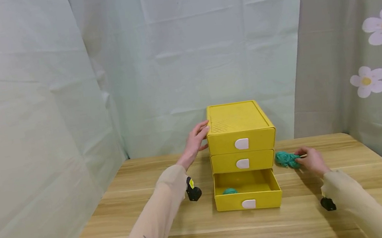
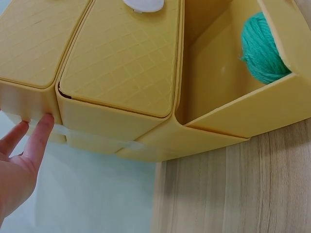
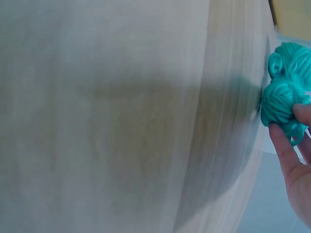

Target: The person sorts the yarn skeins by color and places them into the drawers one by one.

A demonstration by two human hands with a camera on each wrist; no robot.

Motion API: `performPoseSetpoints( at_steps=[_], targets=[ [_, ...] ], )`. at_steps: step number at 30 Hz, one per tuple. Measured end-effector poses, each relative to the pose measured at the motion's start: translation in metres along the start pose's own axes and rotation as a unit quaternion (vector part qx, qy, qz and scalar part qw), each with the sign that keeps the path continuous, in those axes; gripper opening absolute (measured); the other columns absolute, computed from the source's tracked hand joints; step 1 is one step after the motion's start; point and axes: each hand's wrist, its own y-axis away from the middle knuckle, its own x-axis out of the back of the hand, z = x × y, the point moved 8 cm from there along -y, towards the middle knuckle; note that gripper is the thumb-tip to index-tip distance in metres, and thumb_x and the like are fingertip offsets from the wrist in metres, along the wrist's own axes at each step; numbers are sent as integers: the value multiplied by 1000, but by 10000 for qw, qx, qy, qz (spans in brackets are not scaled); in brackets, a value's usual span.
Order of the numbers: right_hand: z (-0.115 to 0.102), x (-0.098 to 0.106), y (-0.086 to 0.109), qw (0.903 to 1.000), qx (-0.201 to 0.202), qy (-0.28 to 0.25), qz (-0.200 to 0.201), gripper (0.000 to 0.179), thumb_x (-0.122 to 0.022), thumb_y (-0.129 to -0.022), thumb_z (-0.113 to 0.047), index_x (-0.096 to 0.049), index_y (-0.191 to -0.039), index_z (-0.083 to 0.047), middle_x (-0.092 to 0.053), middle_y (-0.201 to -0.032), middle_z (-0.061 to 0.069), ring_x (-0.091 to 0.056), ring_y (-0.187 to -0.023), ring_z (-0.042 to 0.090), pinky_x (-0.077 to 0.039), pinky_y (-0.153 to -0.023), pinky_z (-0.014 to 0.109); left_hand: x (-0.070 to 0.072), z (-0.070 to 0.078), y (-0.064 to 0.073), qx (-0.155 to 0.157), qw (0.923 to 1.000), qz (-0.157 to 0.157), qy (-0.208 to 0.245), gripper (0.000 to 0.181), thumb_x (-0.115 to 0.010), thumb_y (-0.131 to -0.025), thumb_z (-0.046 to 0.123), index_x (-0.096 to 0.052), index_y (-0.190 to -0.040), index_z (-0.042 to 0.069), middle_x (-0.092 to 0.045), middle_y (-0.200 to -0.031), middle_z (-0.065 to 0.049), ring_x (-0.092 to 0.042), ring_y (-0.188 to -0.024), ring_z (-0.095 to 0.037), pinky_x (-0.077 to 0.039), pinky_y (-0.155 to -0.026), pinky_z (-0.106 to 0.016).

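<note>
A yellow three-drawer cabinet (image 1: 242, 142) stands on the table, its bottom drawer (image 1: 232, 202) pulled out. My left hand (image 1: 195, 141) rests its extended fingers against the cabinet's left side, near the top; the left wrist view shows the fingertips (image 2: 47, 121) touching that wall. Inside the bottom drawer, at the left front, lies a green ball of yarn (image 2: 262, 48). To the right of the cabinet, my right hand (image 1: 313, 160) pinches the near end of a teal skein of yarn (image 1: 287, 159) between thumb and fingers. In the right wrist view the skein (image 3: 282, 99) looks like two bunched lobes.
The wood-grain table (image 1: 206, 237) extends around the cabinet. A pale curtain (image 1: 182, 55) hangs behind it, and another with flower prints (image 1: 369, 81) hangs at the right. White tab handles (image 1: 241, 143) mark the drawer fronts.
</note>
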Motion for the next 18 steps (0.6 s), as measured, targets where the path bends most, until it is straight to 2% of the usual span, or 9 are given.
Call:
performPoseSetpoints(
  at_steps=[4,11,18],
  targets=[
    [-5,5,1,10000,47,73,31,14,-65,-78,4,-59,-89,10,-59,-88,24,-57,-83,41,-47,-66,42,0,0,0,5,10000,-18,16,46,-50,-93,32,-45,-135,14,-45,-128,-8,-50,-101,-27,-46,-79,-44],
    [-12,10,4,9998,6,-197,-11,13,-64,-79,6,-60,-91,11,-59,-89,23,-57,-84,42,-48,-61,34,0,1,0,16,10000,-46,-2,45,-50,-93,35,-46,-134,18,-45,-129,-8,-49,-102,-28,-45,-79,-45],
    [-16,15,12,9990,138,-406,-142,15,-63,-81,4,-60,-94,10,-58,-92,23,-56,-88,44,-49,-66,40,-1,1,0,22,10000,-6,-30,43,-50,-93,32,-47,-134,18,-46,-127,-6,-50,-101,-25,-46,-78,-43]
  ],
)
